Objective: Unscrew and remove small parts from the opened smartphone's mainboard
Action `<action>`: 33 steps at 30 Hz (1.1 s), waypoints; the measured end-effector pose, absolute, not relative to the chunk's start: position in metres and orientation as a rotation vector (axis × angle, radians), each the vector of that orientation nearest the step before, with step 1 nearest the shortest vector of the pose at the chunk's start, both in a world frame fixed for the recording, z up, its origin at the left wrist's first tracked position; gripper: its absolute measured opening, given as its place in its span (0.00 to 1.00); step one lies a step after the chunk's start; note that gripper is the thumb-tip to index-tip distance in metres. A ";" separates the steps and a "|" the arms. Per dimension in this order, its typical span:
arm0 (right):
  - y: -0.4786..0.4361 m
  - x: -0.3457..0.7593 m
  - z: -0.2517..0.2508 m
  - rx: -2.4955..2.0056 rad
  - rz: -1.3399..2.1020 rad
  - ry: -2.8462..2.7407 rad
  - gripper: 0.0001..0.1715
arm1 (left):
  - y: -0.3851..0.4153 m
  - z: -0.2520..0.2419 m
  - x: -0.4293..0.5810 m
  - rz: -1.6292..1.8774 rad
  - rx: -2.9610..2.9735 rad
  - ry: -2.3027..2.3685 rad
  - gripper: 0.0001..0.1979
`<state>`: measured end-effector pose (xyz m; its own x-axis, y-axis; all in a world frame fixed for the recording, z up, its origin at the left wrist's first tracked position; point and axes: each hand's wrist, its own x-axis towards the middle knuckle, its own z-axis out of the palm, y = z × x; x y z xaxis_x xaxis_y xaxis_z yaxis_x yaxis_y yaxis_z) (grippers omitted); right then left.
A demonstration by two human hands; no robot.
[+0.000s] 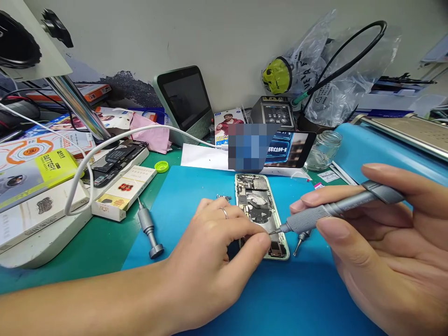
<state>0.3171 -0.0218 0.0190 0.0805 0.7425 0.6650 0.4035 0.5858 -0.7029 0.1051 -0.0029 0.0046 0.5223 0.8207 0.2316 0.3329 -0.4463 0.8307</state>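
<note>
My right hand point(378, 242) grips a grey precision screwdriver point(315, 217), tilted with its tip down to the left. My left hand point(224, 247) reaches over an opened phone point(259, 196) with a pale green frame. Its thumb and index finger are pinched together at the screwdriver's tip; anything between them is too small or hidden. The phone lies on a blue mat point(175, 205) with its inner parts exposed, and my left hand covers part of its left side. A small metal part point(224, 198) lies just left of the phone.
Another screwdriver point(150, 231) lies at left; one more point(301, 242) sits partly behind my right hand. Boxes point(122, 193), a white cable point(122, 134) and an opened device point(121, 158) crowd the left. Behind the mat stand a propped phone screen point(290, 149) and a glass jar point(325, 150).
</note>
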 end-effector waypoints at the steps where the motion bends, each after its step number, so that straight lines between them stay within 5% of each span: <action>1: -0.021 0.317 0.019 -1.008 0.329 -1.543 0.34 | -0.003 0.005 0.105 0.824 2.003 0.938 0.12; 24: -0.020 0.315 0.018 -1.028 0.342 -1.503 0.28 | -0.003 0.005 0.105 0.782 2.011 0.955 0.12; 33: -0.022 0.319 0.021 -1.010 0.311 -1.550 0.35 | -0.003 0.007 0.105 0.754 2.008 0.951 0.13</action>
